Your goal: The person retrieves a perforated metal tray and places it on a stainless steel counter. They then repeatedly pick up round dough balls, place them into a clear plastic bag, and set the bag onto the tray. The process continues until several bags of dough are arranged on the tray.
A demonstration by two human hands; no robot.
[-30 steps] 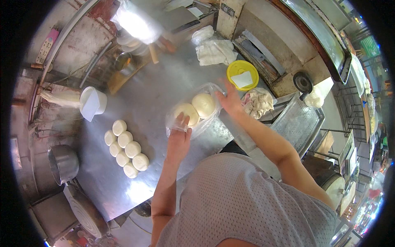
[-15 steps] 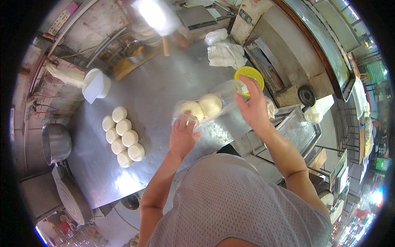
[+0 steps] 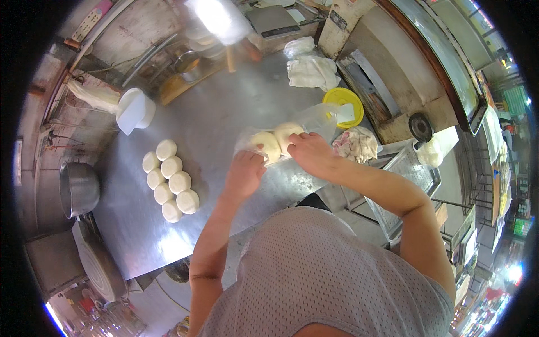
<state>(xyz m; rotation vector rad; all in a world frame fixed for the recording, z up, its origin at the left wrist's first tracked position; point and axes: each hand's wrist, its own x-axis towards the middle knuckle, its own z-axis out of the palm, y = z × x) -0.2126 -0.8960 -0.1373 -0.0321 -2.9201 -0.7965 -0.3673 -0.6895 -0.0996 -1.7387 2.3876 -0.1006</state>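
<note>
Two large pale dough balls (image 3: 266,147) lie side by side on the metal table, under or inside a clear plastic bag (image 3: 319,122). My left hand (image 3: 245,173) has its fingers curled on the bag at the near left side of the left ball. At the right ball, my right hand (image 3: 312,154) pinches the plastic along its near side, hiding part of the dough. To the left, several small round dough pieces (image 3: 179,182) stand in two slanting rows.
A yellow lid or tub (image 3: 349,122), a crumpled cloth (image 3: 356,144) and white towels (image 3: 312,73) lie at the right. A white container (image 3: 147,114) and a steel pot (image 3: 78,190) stand at the left. A perforated tray (image 3: 407,188) sits beyond the table's right edge.
My right hand has moved left and down from near the yellow tub to the right dough ball, and its fingers have closed. The cloth is now uncovered. My left hand stays at the bag.
</note>
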